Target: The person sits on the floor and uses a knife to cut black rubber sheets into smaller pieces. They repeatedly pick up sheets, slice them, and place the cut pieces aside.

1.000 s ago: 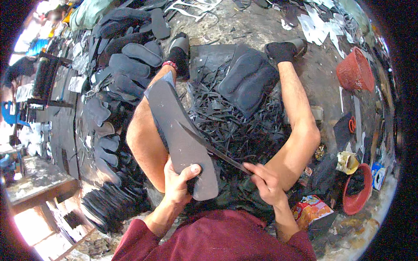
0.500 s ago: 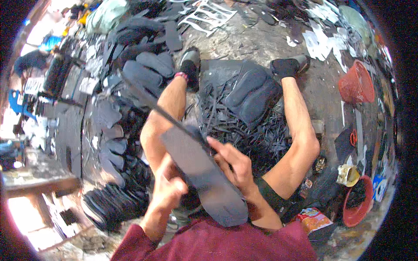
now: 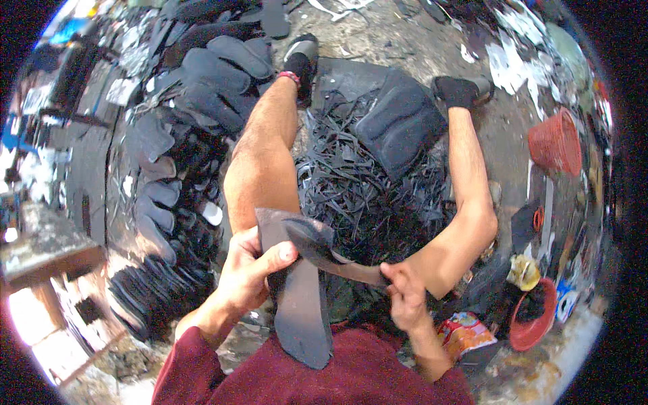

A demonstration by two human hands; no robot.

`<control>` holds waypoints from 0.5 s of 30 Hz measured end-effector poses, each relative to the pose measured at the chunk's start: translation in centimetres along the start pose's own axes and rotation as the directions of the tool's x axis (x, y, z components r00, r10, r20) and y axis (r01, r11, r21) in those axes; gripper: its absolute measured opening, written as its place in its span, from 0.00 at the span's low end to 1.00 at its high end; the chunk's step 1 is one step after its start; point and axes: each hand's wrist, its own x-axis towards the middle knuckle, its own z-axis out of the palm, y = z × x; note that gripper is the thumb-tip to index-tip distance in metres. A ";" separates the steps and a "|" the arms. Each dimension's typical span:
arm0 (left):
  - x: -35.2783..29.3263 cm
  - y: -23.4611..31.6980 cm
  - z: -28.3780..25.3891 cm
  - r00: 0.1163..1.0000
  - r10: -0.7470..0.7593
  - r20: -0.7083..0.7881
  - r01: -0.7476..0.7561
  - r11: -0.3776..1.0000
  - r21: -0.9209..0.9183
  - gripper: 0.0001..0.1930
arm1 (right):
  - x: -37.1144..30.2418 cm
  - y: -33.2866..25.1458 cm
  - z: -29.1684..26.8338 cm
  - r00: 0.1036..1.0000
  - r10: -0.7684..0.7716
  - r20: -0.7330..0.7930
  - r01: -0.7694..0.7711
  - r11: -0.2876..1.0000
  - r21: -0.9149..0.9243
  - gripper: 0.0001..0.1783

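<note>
My left hand (image 3: 248,273) grips a dark grey, flat shoe sole (image 3: 302,314) by its edge, with the thumb on the upper face. The sole lies close over my lap, its lower end against my maroon shirt. A dark flexible strip (image 3: 351,268) bends away from the far end of the sole toward the right. My right hand (image 3: 407,297) pinches the end of that strip, slightly blurred. Whether the strip is still joined to the sole is hidden. Beyond them, a heap of thin black offcuts (image 3: 358,202) lies between my bare legs.
A black sheet with moulded sole shapes (image 3: 403,125) lies past the offcuts. Several soles are stacked at the lower left (image 3: 155,290), and more sheets lie at the upper left (image 3: 216,71). Red baskets (image 3: 555,142) and a snack packet (image 3: 466,334) are on the right.
The sole has turned more upright and sits further left. My right hand has moved right and down, away from the sole, drawing out the strip. My view has shifted slightly.
</note>
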 end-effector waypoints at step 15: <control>0.5 0.1 0.8 0.975 -0.207 0.086 0.170 0.932 0.319 0.17 | 18.1 -8.2 -8.1 0.700 0.023 0.713 0.182 0.961 -0.209 0.22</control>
